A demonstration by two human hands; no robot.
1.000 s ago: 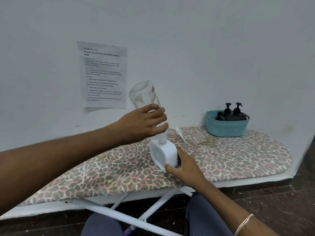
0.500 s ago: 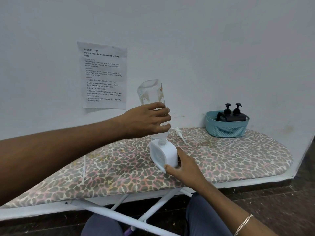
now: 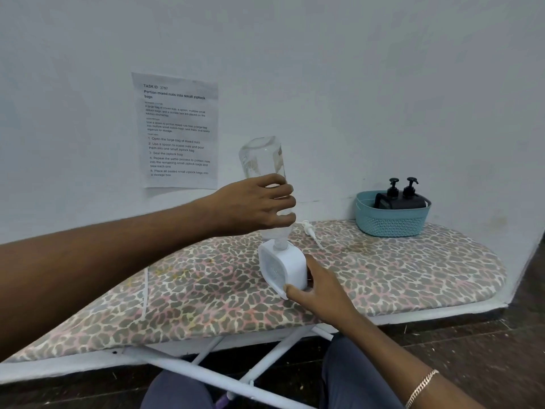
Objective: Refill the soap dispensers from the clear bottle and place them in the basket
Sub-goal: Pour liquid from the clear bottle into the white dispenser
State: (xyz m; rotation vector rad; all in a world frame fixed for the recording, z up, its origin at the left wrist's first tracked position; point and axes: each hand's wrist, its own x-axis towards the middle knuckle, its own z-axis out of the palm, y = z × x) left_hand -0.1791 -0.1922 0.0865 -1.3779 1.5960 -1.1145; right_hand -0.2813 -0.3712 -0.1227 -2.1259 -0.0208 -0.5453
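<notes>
Because the liquid has to pass through a narrow neck, the step in hand looks like the pour itself, and doing it well depends first on the nearest hand. The right hand (image 3: 321, 290) grips the lower near corner of the white dispenser (image 3: 284, 270), thumb on the front edge and fingers round the far side, bracing it on the ironing board (image 3: 413, 276). That brace should be firm, since the dispenser looks light and any slip would part the two mouths.

Above it, the left hand (image 3: 253, 208) is curled around the lower body of the clear bottle (image 3: 262, 160), which is inverted. Its long axis runs close to vertical, leaning a little to the left at the top. The mouth points down into the dispenser's opening and the base points up toward the wall. Little liquid seems to be left, though that is hard to judge through clear plastic. Holding the neck seated and steady, then lifting slowly once it drains, would likely avoid drips.

Just beyond, a white pump (image 3: 309, 228) lies on its side on the board, apart from the dispenser. Farther right, a teal basket (image 3: 389, 224) holds two black dispensers (image 3: 401, 200). A printed sheet (image 3: 180, 131) hangs on the wall behind.
</notes>
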